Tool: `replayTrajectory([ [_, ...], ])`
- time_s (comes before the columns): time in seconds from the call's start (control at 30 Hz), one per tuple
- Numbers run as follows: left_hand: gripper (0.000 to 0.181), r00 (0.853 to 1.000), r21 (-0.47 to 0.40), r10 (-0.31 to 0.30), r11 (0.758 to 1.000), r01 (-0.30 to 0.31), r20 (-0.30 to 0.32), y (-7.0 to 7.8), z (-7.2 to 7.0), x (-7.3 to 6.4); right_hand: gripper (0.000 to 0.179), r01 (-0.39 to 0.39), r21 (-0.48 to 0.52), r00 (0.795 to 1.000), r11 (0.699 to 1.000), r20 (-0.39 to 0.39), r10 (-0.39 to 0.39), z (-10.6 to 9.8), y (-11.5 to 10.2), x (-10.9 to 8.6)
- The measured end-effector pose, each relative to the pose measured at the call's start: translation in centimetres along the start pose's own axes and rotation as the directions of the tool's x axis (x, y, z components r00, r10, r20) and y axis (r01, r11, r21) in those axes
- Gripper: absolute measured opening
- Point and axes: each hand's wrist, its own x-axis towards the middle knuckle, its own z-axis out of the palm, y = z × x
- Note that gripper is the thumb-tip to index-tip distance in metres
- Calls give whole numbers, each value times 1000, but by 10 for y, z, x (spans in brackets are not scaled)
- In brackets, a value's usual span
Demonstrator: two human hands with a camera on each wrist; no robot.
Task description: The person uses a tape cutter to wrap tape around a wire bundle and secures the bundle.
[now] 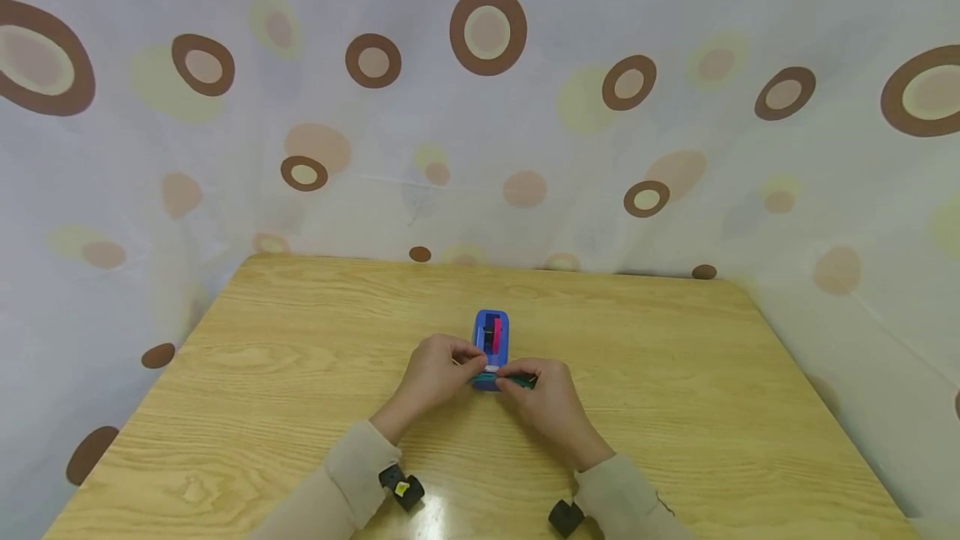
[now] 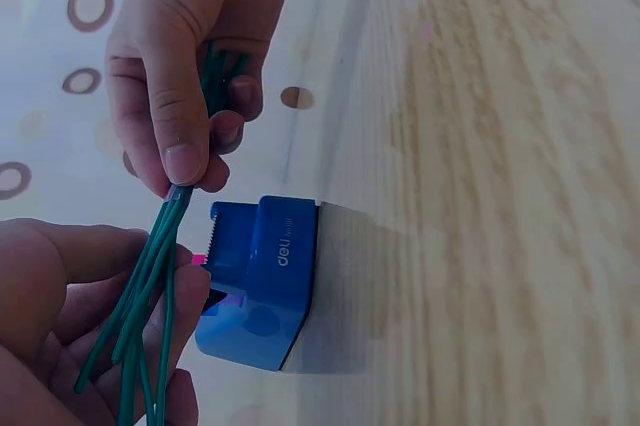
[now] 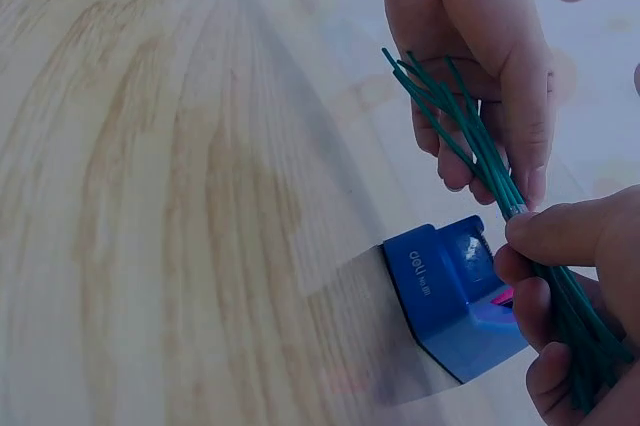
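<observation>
A bundle of thin green wire-like sticks (image 2: pixel 150 291) is bound near its middle by a narrow band of clear tape (image 3: pixel 517 211). My right hand (image 1: pixel 553 401) pinches it at the band between thumb and fingers, and one end runs back under the palm. On the other side of the band my left hand (image 1: pixel 437 371) holds the bundle lightly, its fingertips close to the tape. The loose ends fan out across the left fingers. Just beyond both hands stands a blue tape dispenser (image 2: pixel 285 271) with a serrated cutter and a pink wheel, partly covered by them in the head view.
The wooden table (image 1: pixel 300 390) extends around the hands. A white curtain-like sheet (image 1: pixel 487 123) with brown and beige circles rises behind the table and along both sides. Black wrist cameras are strapped at both cuffs.
</observation>
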Motion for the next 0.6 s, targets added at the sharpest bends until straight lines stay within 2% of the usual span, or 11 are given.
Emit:
replayTrajectory([
  [0.6, 16, 997, -17, 47, 999, -46, 56, 15, -8, -5, 7, 66, -6, 998, 998, -16, -66, -11, -16, -1],
])
